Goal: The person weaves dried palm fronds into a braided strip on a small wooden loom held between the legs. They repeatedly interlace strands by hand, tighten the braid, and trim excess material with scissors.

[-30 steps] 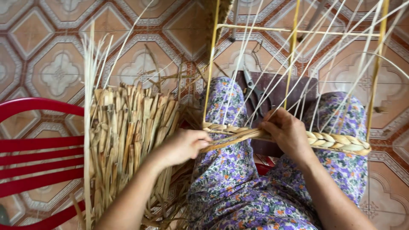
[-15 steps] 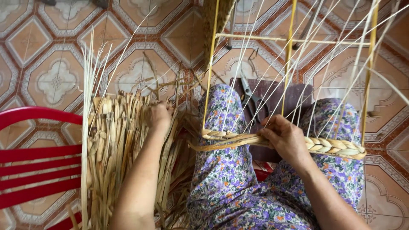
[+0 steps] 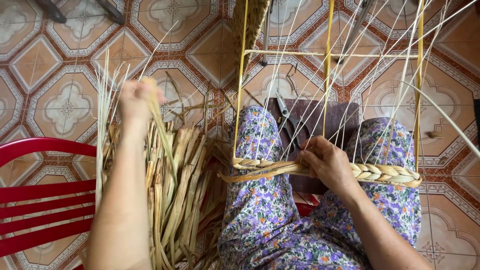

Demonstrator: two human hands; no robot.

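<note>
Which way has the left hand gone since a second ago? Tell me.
Yes. The left hand has left the braided edge on the frame and moved out over the bundle of dried leaves, away from the red chair, now lifting one strand.

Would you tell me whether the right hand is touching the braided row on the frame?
Touching: the head view shows the right hand pressed onto the braided straw row.
</note>
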